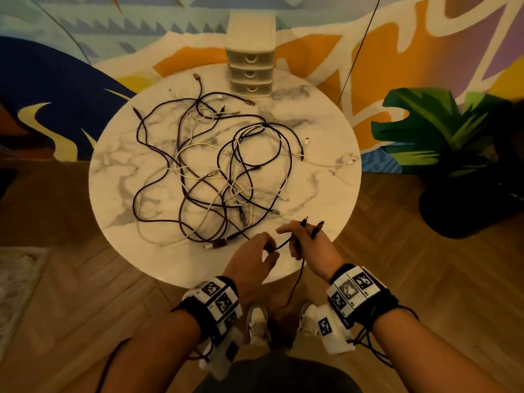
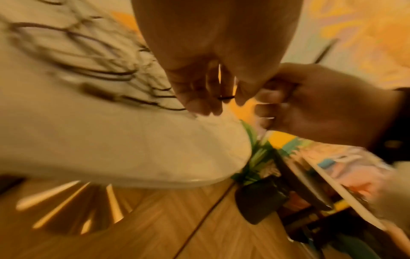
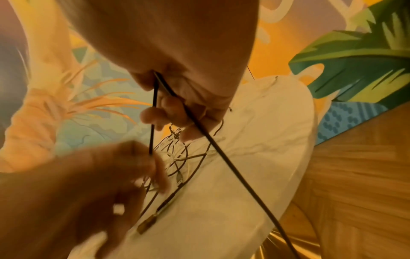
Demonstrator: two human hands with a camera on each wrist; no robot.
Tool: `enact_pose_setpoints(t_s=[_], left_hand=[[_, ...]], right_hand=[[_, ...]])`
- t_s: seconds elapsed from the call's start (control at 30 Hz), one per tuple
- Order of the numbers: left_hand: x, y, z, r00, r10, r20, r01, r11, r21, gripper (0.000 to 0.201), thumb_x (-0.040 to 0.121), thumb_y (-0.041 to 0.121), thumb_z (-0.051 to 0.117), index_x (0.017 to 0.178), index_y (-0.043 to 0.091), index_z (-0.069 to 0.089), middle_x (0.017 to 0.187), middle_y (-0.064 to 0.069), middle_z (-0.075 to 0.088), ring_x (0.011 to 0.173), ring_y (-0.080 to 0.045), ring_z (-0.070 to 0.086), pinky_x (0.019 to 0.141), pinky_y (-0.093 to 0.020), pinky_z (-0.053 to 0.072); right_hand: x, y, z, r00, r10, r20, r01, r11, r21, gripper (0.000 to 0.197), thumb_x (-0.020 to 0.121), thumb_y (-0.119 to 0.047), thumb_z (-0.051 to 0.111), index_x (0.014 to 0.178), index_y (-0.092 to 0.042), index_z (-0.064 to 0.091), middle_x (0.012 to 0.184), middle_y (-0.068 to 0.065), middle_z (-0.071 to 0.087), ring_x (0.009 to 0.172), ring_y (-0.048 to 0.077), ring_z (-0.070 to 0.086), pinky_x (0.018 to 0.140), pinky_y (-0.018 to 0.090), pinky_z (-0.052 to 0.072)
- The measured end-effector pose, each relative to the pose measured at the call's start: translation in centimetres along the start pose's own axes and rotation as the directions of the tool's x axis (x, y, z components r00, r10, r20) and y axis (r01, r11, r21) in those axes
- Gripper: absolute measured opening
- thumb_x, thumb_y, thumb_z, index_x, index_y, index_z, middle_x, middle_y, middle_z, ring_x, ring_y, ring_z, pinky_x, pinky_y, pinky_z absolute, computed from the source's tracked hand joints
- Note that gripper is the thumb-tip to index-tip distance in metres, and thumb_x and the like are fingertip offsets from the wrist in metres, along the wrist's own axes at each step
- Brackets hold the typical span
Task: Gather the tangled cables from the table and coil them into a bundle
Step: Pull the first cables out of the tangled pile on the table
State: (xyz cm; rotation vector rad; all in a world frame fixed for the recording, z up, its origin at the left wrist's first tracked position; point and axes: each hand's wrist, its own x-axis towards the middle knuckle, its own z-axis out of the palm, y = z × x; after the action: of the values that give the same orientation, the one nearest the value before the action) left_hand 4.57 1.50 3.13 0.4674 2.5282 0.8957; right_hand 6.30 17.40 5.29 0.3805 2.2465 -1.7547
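Observation:
A tangle of dark and white cables [image 1: 209,168] sprawls over the round marble table [image 1: 320,182]. At the near edge my right hand [image 1: 303,239] grips one dark cable [image 1: 285,243] [image 3: 213,140], both plug ends sticking up past the fingers; a strand hangs down off the table toward the floor. My left hand [image 1: 255,251] pinches the same cable [image 2: 226,97] a short way to the left, between thumb and fingers. The two hands are almost touching. The wrist views are blurred.
A small white drawer unit [image 1: 251,76] stands at the table's far edge. A dark potted plant [image 1: 459,171] sits on the wooden floor to the right. A thin black wire [image 1: 357,49] hangs behind the table. My shoes [image 1: 256,321] are below.

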Motion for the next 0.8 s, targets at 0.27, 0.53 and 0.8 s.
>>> enact_pose_setpoints(t_s=[0.27, 0.53, 0.8], left_hand=[[4.5, -7.0, -8.5, 0.936, -0.156, -0.314, 0.171, 0.985, 0.020, 0.015, 0.094, 0.022, 0.051, 0.094, 0.010, 0.061, 0.092, -0.006, 0.057, 0.081, -0.021, 0.055, 0.069, -0.029, 0.039], [4.7, -1.5, -6.6, 0.940, -0.104, -0.325, 0.155, 0.978, 0.138, 0.029, 0.098, 0.035, 0.043, 0.091, 0.013, 0.061, 0.088, -0.002, 0.056, 0.082, -0.021, 0.053, 0.068, -0.032, 0.040], [2.9, 1.3, -0.4, 0.991, 0.011, -0.134, 0.020, 0.974, 0.224, 0.023, 0.097, 0.023, 0.043, 0.112, 0.015, 0.058, 0.112, -0.002, 0.056, 0.092, -0.020, 0.055, 0.074, -0.027, 0.042]], right_hand=[[-0.1, 0.6, -3.4, 0.944, -0.015, -0.329, 0.124, 0.942, 0.313, 0.050, 0.104, -0.025, 0.029, 0.086, 0.003, 0.067, 0.054, 0.009, 0.058, 0.043, 0.014, 0.044, 0.046, 0.022, 0.038], [0.6, 1.3, -4.9, 0.958, 0.257, -0.129, -0.171, 0.869, 0.463, 0.065, 0.100, -0.047, 0.022, 0.109, 0.000, 0.065, 0.059, 0.009, 0.056, 0.040, 0.011, 0.038, 0.043, 0.024, 0.039], [2.7, -1.7, -0.9, 0.983, 0.146, 0.107, -0.171, 0.944, 0.282, 0.047, 0.101, -0.038, 0.032, 0.091, -0.018, 0.074, 0.057, 0.009, 0.054, 0.043, 0.014, 0.036, 0.045, 0.026, 0.031]])
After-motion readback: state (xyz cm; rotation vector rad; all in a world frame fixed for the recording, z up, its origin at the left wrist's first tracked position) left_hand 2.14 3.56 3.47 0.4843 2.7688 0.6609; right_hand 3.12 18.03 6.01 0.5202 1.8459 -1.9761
